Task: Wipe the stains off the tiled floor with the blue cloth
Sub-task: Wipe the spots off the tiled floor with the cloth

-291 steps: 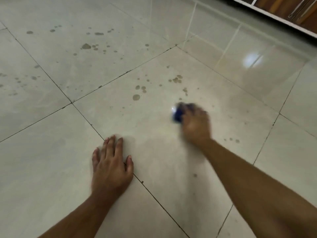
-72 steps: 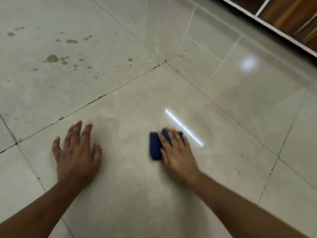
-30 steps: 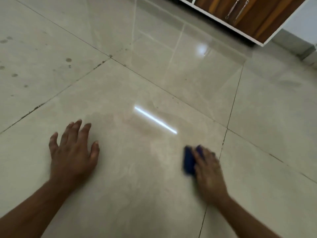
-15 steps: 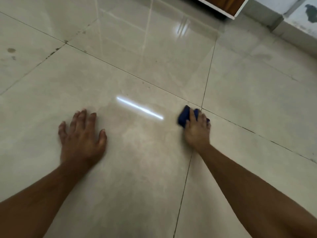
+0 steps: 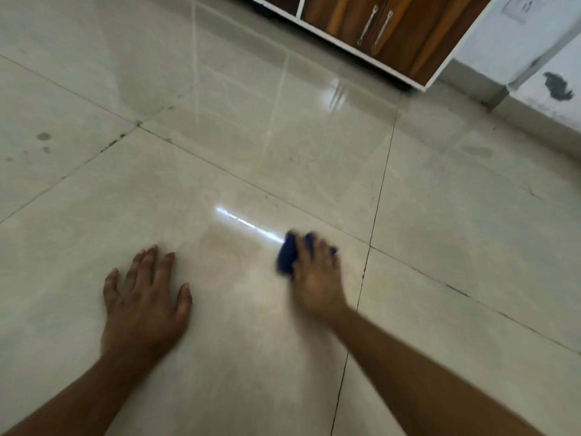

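Observation:
My right hand [image 5: 316, 275] presses a folded blue cloth [image 5: 287, 254] flat against the glossy beige tiled floor [image 5: 251, 357], just left of a dark grout line. Most of the cloth is hidden under my fingers; its left edge sticks out, blurred by motion. My left hand [image 5: 143, 297] lies flat on the same tile with its fingers spread and nothing in it. A few brown stains [image 5: 43, 136] show on the tile at the far left edge.
A wooden cabinet [image 5: 377, 29] with a white frame and metal handles stands at the top. A white wall [image 5: 534, 58] with a dark mark runs along the top right. A bright light streak [image 5: 248, 223] reflects off the floor just ahead of the cloth.
My right hand with the cloth has slid left off the grout crossing onto the middle tile. The view has tilted up, showing more of the cabinet. My left hand stays planted.

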